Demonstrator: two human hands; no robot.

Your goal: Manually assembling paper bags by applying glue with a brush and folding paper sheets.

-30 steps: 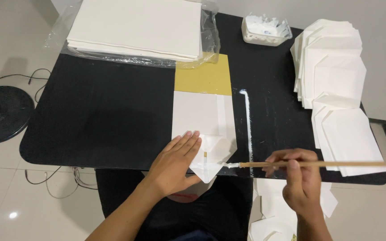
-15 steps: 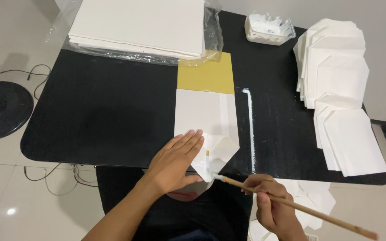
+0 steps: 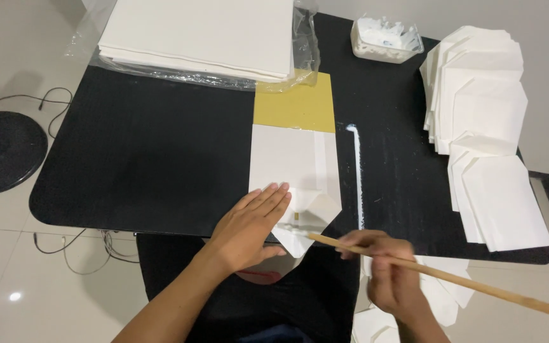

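White folded paper [image 3: 295,184] lies at tabletop [image 3: 147,152] near edge. Left hand [image 3: 249,225] flat on it, fingers together. Right hand [image 3: 389,273] fingers pinch stick [image 3: 440,274]; stroke tip lightly along flap, keep paper pinned.

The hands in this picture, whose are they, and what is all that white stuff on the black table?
They belong to one person, and the camera sits on that person's head, looking down, so you see what they see. The left hand lies flat on a folded white paper that ends in a point near the table's edge, with a yellow sheet peeking out above it. The fingers of the right hand hold a long thin wooden stick whose tip touches the paper's pointed flap. On the black table there is also a big stack of white sheets in clear plastic, a pile of folded white envelopes on the right, a small clear tub, and a white streak.
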